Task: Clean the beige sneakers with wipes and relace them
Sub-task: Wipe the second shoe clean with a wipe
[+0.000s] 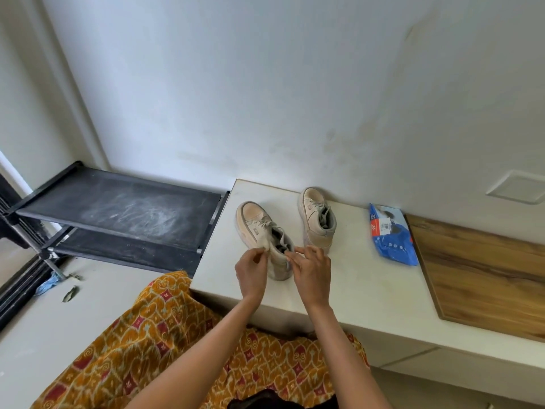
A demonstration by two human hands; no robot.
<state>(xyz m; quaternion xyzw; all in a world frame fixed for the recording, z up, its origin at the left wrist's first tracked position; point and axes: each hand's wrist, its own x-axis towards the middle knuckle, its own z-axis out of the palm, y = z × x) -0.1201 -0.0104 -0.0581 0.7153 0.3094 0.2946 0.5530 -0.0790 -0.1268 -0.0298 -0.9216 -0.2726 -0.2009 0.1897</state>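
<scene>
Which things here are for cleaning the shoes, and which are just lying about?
For the job: near sneaker, held at its laces by left hand and right hand; far sneaker; wipes pack.

Lying about: black rack, wooden board, blue scrap on floor.

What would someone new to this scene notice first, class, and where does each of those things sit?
First, the two hands at the centre: the left hand and right hand each pinch a lace end of the nearer beige sneaker on the white counter. The second sneaker stands just behind, by the wall. A blue wipes pack lies further right, and a dusty black rack stands left.
</scene>
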